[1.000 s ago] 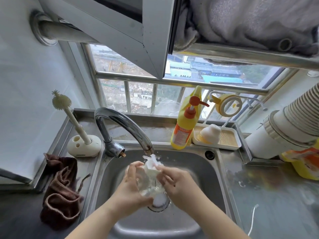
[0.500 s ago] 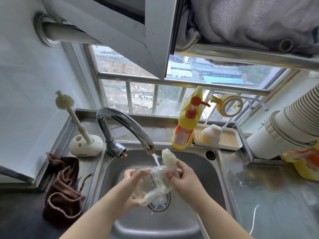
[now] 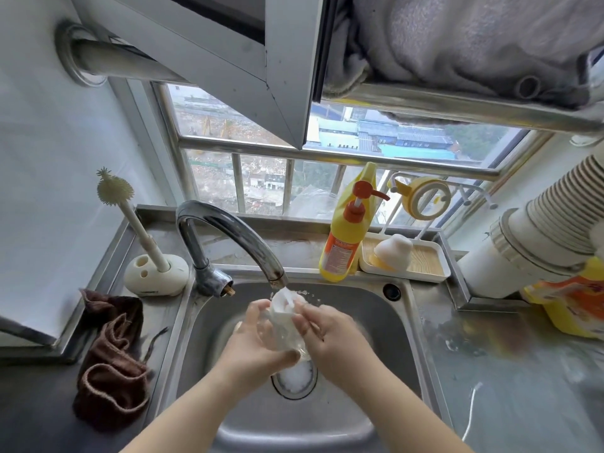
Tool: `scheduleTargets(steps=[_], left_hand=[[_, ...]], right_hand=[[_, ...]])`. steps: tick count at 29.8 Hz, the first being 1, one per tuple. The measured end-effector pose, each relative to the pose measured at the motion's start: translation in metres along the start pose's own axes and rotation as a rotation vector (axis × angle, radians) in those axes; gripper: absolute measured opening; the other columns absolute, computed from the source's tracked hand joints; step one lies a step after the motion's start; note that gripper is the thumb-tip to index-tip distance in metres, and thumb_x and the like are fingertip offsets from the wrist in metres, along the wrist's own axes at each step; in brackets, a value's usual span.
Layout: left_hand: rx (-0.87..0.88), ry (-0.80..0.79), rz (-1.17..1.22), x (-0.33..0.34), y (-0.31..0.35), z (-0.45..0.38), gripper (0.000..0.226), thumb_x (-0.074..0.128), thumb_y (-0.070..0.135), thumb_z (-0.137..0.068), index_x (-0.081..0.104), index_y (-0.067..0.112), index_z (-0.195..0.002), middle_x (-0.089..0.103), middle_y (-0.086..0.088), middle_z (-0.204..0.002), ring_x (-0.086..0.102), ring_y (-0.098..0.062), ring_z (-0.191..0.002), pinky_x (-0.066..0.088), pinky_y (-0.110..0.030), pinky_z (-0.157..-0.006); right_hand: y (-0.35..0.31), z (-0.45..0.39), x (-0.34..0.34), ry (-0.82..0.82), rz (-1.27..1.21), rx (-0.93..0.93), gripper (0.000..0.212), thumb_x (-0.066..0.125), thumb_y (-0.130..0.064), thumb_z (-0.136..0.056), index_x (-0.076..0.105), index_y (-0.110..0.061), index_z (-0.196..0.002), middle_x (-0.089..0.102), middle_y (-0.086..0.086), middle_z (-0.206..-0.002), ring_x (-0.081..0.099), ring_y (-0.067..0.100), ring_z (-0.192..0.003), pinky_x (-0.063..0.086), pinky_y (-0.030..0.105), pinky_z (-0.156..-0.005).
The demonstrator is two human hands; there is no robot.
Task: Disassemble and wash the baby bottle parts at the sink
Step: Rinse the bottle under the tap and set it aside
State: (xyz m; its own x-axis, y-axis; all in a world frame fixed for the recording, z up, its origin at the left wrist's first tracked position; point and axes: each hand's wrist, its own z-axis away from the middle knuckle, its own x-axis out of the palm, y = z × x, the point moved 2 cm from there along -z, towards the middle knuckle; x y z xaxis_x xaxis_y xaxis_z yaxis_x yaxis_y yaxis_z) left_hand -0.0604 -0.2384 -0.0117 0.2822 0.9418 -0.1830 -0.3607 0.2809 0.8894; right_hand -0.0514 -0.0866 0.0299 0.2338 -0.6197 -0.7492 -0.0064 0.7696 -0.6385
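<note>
A clear baby bottle body is held over the steel sink, its open end up under the water running from the tap. My left hand grips the bottle from the left and below. My right hand grips it from the right, with fingers at its rim. Water splashes at the bottle's mouth. Foam sits in the drain below the hands. A white bottle part lies on the small tray behind the sink.
A yellow pump bottle of detergent stands at the sink's back rim. A bottle brush in a white stand is at the left, a brown cloth in front of it. A yellow ring part hangs on a rack. White duct and yellow packs fill the right.
The bottle had been tilted with the right hand holding a white piece beside the stream; now both hands hold it upright with its mouth under the water.
</note>
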Motion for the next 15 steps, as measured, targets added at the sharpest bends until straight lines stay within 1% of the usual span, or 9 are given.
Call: scheduleTargets(steps=[2, 4, 5, 7, 9, 11, 12, 13, 15], left_hand=[[0.015, 0.024, -0.023, -0.005, -0.003, 0.000, 0.077, 0.078, 0.033, -0.042, 0.042, 0.040, -0.109, 0.063, 0.000, -0.101, 0.063, -0.012, -0.093, 0.044, -0.012, -0.070], [0.030, 0.034, -0.061, -0.008, -0.004, 0.001, 0.075, 0.081, 0.027, -0.048, 0.041, 0.042, -0.109, 0.059, 0.002, -0.103, 0.060, -0.007, -0.092, 0.041, -0.006, -0.067], [0.045, 0.034, -0.087, -0.007, -0.002, 0.003, 0.075, 0.083, 0.024, -0.052, 0.040, 0.041, -0.111, 0.056, 0.003, -0.104, 0.058, -0.002, -0.091, 0.040, -0.003, -0.065], [0.088, 0.015, -0.139, 0.000, 0.003, 0.004, 0.074, 0.083, 0.018, -0.057, 0.037, 0.034, -0.113, 0.052, 0.008, -0.104, 0.054, 0.005, -0.088, 0.039, -0.001, -0.064], [0.093, -0.018, -0.129, 0.000, 0.003, 0.001, 0.071, 0.082, 0.017, -0.056, 0.037, 0.033, -0.109, 0.055, 0.008, -0.103, 0.055, 0.010, -0.086, 0.041, -0.001, -0.066], [0.070, -0.004, -0.131, -0.005, 0.001, 0.000, 0.071, 0.080, 0.025, -0.049, 0.039, 0.036, -0.106, 0.059, 0.003, -0.106, 0.059, 0.001, -0.090, 0.043, -0.006, -0.069], [0.080, 0.009, -0.155, -0.007, 0.000, 0.000, 0.072, 0.080, 0.027, -0.049, 0.039, 0.037, -0.107, 0.058, 0.002, -0.107, 0.058, -0.002, -0.091, 0.042, -0.006, -0.070], [0.094, 0.022, -0.167, -0.009, -0.001, 0.001, 0.072, 0.080, 0.027, -0.049, 0.039, 0.038, -0.108, 0.056, 0.003, -0.107, 0.057, -0.004, -0.092, 0.041, -0.006, -0.069], [0.109, 0.025, -0.181, -0.007, -0.001, 0.000, 0.072, 0.082, 0.024, -0.052, 0.039, 0.035, -0.109, 0.053, 0.003, -0.107, 0.054, -0.003, -0.089, 0.040, -0.004, -0.067]], right_hand=[[0.003, 0.005, -0.002, -0.050, 0.037, -0.005, 0.037, 0.039, -0.042, -0.097, 0.050, -0.036, -0.132, 0.049, -0.010, -0.084, 0.053, 0.015, -0.089, 0.044, 0.029, -0.079], [0.020, 0.004, -0.009, -0.067, 0.092, 0.074, 0.036, 0.037, -0.042, -0.098, 0.052, -0.033, -0.129, 0.057, -0.002, -0.093, 0.056, 0.019, -0.094, 0.046, 0.033, -0.083], [0.025, 0.002, -0.010, -0.049, 0.072, 0.120, 0.036, 0.037, -0.041, -0.098, 0.053, -0.032, -0.129, 0.060, 0.002, -0.101, 0.057, 0.020, -0.098, 0.047, 0.035, -0.086], [0.019, -0.005, -0.006, 0.002, -0.053, 0.098, 0.036, 0.041, -0.040, -0.097, 0.052, -0.033, -0.131, 0.063, 0.003, -0.113, 0.058, 0.019, -0.106, 0.047, 0.037, -0.091], [0.004, -0.006, 0.002, 0.001, -0.109, 0.047, 0.037, 0.044, -0.042, -0.096, 0.050, -0.036, -0.132, 0.063, 0.001, -0.114, 0.059, 0.016, -0.105, 0.047, 0.035, -0.091], [0.006, -0.002, 0.002, -0.029, -0.075, 0.040, 0.036, 0.044, -0.042, -0.096, 0.052, -0.036, -0.130, 0.064, 0.001, -0.108, 0.060, 0.017, -0.101, 0.048, 0.035, -0.088], [0.013, 0.000, -0.001, -0.050, -0.062, 0.068, 0.034, 0.044, -0.041, -0.096, 0.054, -0.035, -0.128, 0.066, 0.001, -0.109, 0.061, 0.017, -0.101, 0.048, 0.036, -0.088], [0.019, -0.001, -0.003, -0.064, -0.067, 0.104, 0.033, 0.045, -0.039, -0.096, 0.055, -0.034, -0.127, 0.067, 0.002, -0.109, 0.062, 0.018, -0.102, 0.049, 0.037, -0.089], [0.021, -0.005, -0.004, -0.034, -0.112, 0.128, 0.032, 0.046, -0.036, -0.096, 0.056, -0.033, -0.127, 0.069, 0.001, -0.111, 0.063, 0.017, -0.103, 0.050, 0.035, -0.090]])
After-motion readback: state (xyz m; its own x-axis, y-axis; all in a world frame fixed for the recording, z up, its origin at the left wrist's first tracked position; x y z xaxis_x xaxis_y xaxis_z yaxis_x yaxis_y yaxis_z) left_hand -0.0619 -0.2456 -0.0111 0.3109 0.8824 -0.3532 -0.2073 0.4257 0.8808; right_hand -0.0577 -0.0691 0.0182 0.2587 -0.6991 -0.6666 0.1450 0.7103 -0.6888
